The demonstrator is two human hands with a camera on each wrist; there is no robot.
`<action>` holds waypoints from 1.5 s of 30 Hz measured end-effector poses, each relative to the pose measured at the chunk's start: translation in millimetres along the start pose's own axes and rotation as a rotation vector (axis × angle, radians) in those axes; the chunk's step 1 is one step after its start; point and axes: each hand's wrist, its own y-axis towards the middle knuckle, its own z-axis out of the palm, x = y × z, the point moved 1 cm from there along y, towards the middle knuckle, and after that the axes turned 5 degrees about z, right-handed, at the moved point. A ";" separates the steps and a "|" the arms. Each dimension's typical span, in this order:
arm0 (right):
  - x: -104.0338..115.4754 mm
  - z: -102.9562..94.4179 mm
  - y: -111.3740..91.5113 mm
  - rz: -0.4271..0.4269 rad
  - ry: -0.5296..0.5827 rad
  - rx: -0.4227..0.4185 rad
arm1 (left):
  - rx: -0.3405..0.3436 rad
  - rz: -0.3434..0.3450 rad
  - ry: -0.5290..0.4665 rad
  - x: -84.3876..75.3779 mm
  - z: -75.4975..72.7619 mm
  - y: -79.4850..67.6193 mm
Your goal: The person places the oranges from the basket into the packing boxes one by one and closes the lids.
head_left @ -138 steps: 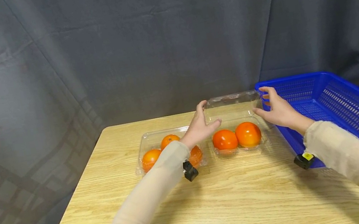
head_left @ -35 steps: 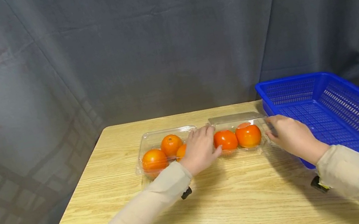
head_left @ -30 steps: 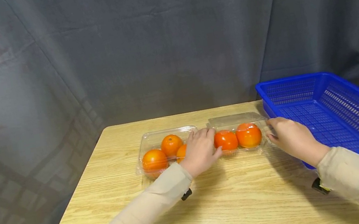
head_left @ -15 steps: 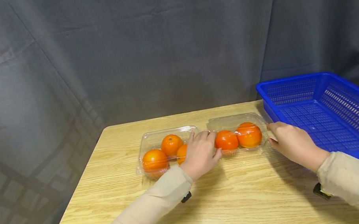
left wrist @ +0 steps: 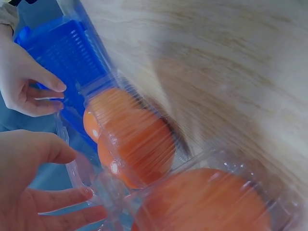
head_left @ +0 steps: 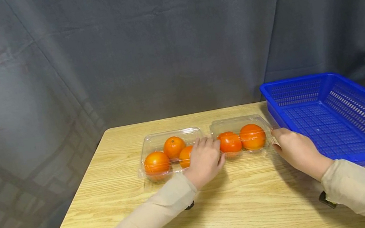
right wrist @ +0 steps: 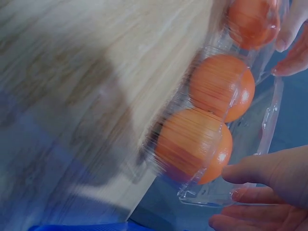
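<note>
In the head view, a clear plastic clamshell box [head_left: 239, 122] holds two glossy orange-red round fruits [head_left: 253, 137] side by side. Its lid slants low over them; whether its rim meets the base, I cannot tell. My left hand [head_left: 206, 160] is at the box's left side. In the left wrist view, its thumb and fingers [left wrist: 62, 199] lie on either side of the lid's edge. My right hand [head_left: 297, 149] pinches the right side of the lid; thumb and fingers [right wrist: 257, 195] show at that edge in the right wrist view.
A second clear clamshell [head_left: 144, 147] with several orange fruits [head_left: 174, 147] stands left of the first, partly behind my left hand. To the right is a blue slotted basket [head_left: 323, 164]. The wooden table [head_left: 243, 209] ends at a dark curtain [head_left: 171, 50].
The lid, upright at first with both hands spread beside it, has swung down toward me over the fruits. Both hands came down with it; lately the right hand moved slightly lower.
</note>
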 end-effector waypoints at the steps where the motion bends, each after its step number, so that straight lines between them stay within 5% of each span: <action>1: 0.1 1.0 -0.6 -0.004 -0.004 -0.007 | -0.008 0.005 0.009 -0.6 0.3 -0.5; 12: 2.7 7.4 -5.1 -0.025 -0.042 -0.050 | -0.148 0.041 0.144 -6.0 9.7 -3.8; 26: 4.9 17.6 -11.1 -0.050 -0.091 -0.145 | -0.152 0.053 0.258 -11.1 14.7 -2.6; 34: 4.2 23.7 -14.2 -0.085 -0.114 -0.227 | -0.073 0.074 0.299 -13.9 12.5 -2.8; 45: 5.1 27.9 -17.8 -0.080 -0.144 -0.218 | -0.082 0.079 0.334 -15.9 16.2 -2.5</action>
